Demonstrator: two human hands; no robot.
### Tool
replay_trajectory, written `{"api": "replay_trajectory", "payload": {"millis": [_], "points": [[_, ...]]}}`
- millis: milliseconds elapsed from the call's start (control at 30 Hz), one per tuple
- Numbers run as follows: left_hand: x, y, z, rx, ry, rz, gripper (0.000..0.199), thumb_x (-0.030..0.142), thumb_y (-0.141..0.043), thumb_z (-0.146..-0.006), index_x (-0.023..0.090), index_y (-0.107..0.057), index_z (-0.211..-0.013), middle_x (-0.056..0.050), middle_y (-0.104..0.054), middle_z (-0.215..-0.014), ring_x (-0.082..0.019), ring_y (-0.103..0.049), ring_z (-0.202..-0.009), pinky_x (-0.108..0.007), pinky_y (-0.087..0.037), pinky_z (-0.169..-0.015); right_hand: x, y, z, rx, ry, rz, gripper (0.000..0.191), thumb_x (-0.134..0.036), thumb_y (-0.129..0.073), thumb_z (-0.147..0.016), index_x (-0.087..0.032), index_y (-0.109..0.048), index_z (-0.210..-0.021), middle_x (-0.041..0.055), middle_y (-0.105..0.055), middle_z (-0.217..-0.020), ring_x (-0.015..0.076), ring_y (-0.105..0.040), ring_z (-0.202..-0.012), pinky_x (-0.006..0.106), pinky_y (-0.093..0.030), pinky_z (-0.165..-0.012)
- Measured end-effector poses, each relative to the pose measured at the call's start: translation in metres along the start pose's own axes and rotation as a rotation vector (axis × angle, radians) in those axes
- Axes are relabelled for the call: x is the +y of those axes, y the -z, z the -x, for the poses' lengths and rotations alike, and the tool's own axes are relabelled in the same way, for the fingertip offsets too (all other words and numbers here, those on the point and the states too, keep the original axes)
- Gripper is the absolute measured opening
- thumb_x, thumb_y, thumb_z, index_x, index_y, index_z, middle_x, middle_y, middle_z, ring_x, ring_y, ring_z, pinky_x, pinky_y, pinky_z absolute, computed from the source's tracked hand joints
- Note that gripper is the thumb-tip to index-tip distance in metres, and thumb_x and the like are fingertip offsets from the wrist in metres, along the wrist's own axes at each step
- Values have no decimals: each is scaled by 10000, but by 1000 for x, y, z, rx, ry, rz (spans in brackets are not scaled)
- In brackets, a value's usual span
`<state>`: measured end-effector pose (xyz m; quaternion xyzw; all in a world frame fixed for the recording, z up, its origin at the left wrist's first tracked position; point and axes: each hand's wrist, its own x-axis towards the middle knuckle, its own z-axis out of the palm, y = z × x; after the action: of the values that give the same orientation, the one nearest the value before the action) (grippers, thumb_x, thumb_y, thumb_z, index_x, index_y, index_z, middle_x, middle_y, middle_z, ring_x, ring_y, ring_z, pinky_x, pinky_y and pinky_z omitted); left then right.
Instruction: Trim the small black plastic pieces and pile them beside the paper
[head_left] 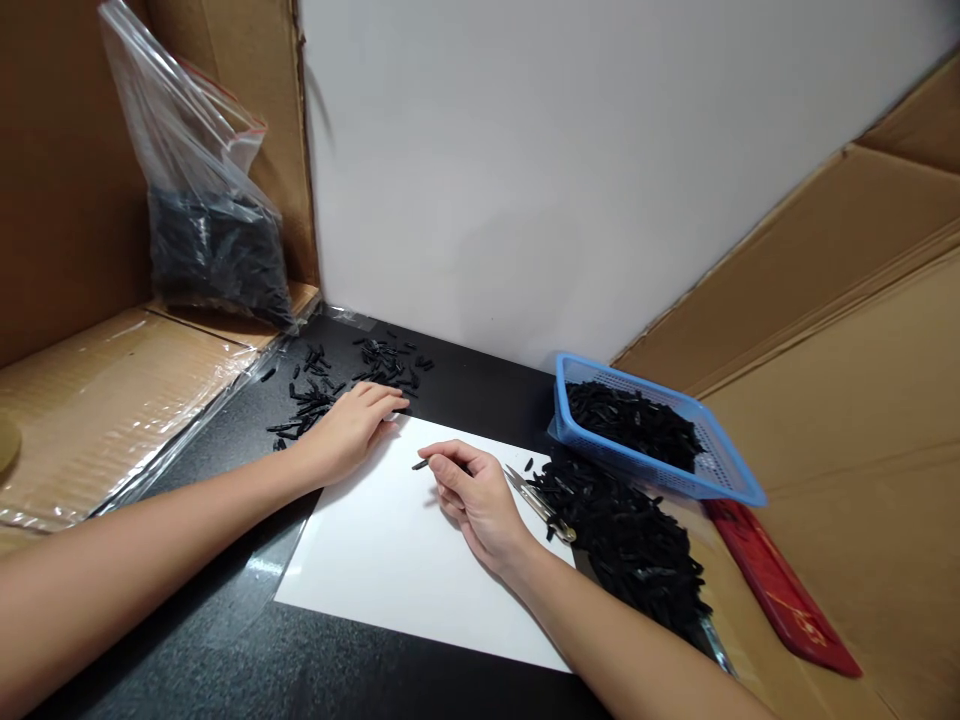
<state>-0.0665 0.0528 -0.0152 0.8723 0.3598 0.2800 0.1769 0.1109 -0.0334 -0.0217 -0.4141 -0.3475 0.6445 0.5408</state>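
Observation:
My left hand rests at the top left edge of a white sheet, its fingers stretched out beside a scatter of small black pieces. Nothing shows in its grasp. Over the middle of the sheet, my right hand pinches a thin black piece between thumb and forefinger. Just right of that hand lies a metal tool with a pointed tip, perhaps tweezers or scissors, partly over the sheet's edge. A large heap of black pieces spreads beside it.
A blue plastic basket of black pieces stands at the back right. A red object lies on the cardboard at right. At the back left, a clear bag holds dark material. Cardboard panels and a pale wall surround the black table.

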Motion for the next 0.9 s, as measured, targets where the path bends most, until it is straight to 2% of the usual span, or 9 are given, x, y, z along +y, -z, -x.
{"api": "replay_trajectory", "payload": {"millis": [100, 200, 300, 400, 567, 733, 833, 900], "points": [[-9, -4, 1, -58, -47, -41, 271, 201, -471, -902, 201, -665, -1091, -108, -642, -1214, -286, -493, -1171, -488, -370, -991, 1, 1, 0, -9, 1, 8, 209, -329, -761, -686, -160, -729, -804, -90, -336, -485, 34, -178, -407, 188, -85, -360], [-6, -4, 2, -101, -95, -63, 277, 139, -452, -890, 193, -687, -1026, -102, -661, -1168, -252, -539, -1093, -428, -425, -940, 2, 1, 0, -17, 3, 3, 214, -329, -763, -687, -161, -737, -817, -89, -332, -489, 30, -178, -407, 187, -87, -360], [-1, -2, 1, -118, -114, -83, 270, 111, -437, -879, 184, -695, -912, -87, -683, -1014, -217, -579, -944, -357, -470, -831, 2, 1, 0, -23, 7, -2, 218, -336, -765, -685, -163, -738, -814, -89, -336, -487, 28, -177, -402, 189, -89, -359], [-2, -2, 1, -95, -97, -103, 245, 108, -434, -871, 189, -666, -874, -55, -654, -876, -195, -569, -845, -317, -469, -749, 2, 1, 0, -25, 9, -3, 214, -337, -764, -688, -164, -735, -809, -91, -336, -476, 29, -172, -395, 197, -84, -361], [-2, -4, 4, -47, -46, -92, 245, 54, -471, -801, 197, -606, -947, -42, -632, -909, -187, -567, -858, -307, -464, -744, 4, 2, -1, -47, 29, -3, 192, -318, -758, -703, -161, -737, -811, -98, -311, -471, 34, -169, -400, 208, -82, -367], [13, 1, 7, -22, -24, -53, 264, 32, -476, -765, 199, -609, -921, -31, -641, -879, -182, -570, -846, -296, -458, -726, 4, 2, 0, -54, 27, 11, 208, -323, -754, -712, -151, -725, -824, -102, -297, -475, 35, -164, -400, 208, -81, -369], [25, 4, 8, 5, 52, 85, 204, 82, -505, -784, 203, -612, -909, -18, -658, -876, -154, -597, -785, -260, -462, -670, 2, 2, 0, -51, 20, -13, 208, -327, -744, -726, -154, -697, -831, -91, -363, -491, 34, -193, -401, 193, -92, -366], [34, 5, 8, 10, 219, 370, 133, 139, -546, -788, 196, -601, -893, -10, -664, -838, -145, -629, -741, -237, -464, -610, 0, 2, 0, -36, 14, -69, 189, -334, -720, -747, -164, -649, -790, -68, -459, -525, 32, -223, -401, 178, -107, -367]]}}
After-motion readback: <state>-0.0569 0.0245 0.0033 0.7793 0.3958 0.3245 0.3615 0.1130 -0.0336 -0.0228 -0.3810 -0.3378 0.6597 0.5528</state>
